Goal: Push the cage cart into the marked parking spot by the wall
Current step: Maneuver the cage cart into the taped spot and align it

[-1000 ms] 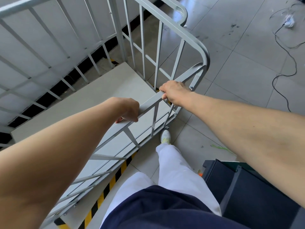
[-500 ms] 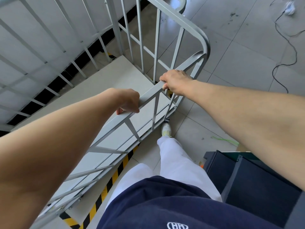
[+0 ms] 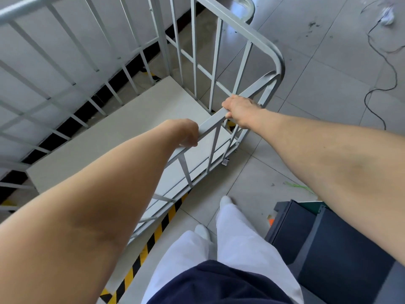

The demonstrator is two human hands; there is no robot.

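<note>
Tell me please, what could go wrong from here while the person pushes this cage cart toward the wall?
1. The forward shoe is close behind the caster of the cage cart. If the cart stops short at the wall, the foot could strike it.
2. The dark box stands right beside the right leg, so a sideways step might trip on it.

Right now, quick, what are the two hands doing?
Left hand: closed, gripping the top rail of the grey metal cage cart.
Right hand: closed, gripping the same rail.
</note>
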